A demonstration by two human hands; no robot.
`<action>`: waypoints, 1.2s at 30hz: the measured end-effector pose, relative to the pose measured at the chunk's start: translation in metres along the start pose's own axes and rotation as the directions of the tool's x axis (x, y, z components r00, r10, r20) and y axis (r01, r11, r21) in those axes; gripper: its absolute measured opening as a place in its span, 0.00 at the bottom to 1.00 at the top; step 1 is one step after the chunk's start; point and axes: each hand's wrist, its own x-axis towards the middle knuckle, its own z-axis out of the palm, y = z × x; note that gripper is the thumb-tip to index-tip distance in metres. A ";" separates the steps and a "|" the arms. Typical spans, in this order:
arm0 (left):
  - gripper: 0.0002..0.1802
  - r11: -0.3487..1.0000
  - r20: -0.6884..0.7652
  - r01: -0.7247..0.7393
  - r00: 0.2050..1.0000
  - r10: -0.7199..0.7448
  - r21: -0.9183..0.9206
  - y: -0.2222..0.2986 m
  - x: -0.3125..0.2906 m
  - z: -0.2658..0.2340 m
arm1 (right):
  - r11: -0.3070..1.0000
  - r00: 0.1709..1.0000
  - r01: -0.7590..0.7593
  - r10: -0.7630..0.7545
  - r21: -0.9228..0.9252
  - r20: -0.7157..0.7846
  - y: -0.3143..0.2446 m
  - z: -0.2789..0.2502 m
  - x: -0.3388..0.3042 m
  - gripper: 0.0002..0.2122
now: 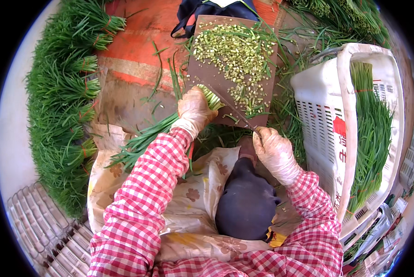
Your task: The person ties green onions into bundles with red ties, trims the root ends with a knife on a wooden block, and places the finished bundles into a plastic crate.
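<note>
My left hand [195, 111], in a thin whitish glove, is closed around a bunch of garlic chives [156, 132]. The pale stem ends stick out past my thumb over the brown cutting board [206, 74], while the green leaves trail down to the left beneath my forearm. In my gloved right hand [276, 153] is a knife [238, 113], held by its handle, with its narrow dark blade slanting up and left across the board. The blade lies close beside the stem ends; I cannot tell whether it touches them. Many short cut stem pieces [232, 46] are scattered over the board.
Tied bunches of chives [61, 106] line the left side. A white plastic crate [320, 104] on the right holds more bunches [371, 138]. Loose leaves lie around the board. A dark rounded shape [246, 203] is below my hands, beside a patterned cloth [193, 196]. Crates [40, 221] stand lower left.
</note>
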 end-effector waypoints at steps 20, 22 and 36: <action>0.37 0.999 0.108 0.038 0.993 -0.036 -0.009 0.003 0.005 -0.010 | 1.000 0.928 0.003 0.005 -0.019 0.374 -0.007 -0.007 0.046 0.07; 0.37 1.000 0.112 0.015 0.994 -0.013 -0.019 0.002 0.008 -0.010 | 0.998 0.931 0.000 -0.024 0.067 0.365 0.000 -0.002 0.051 0.07; 0.36 0.977 0.046 -0.175 0.982 0.182 -0.125 -0.020 -0.015 -0.014 | 0.998 0.966 0.038 -0.027 -0.040 0.256 -0.023 0.078 0.105 0.05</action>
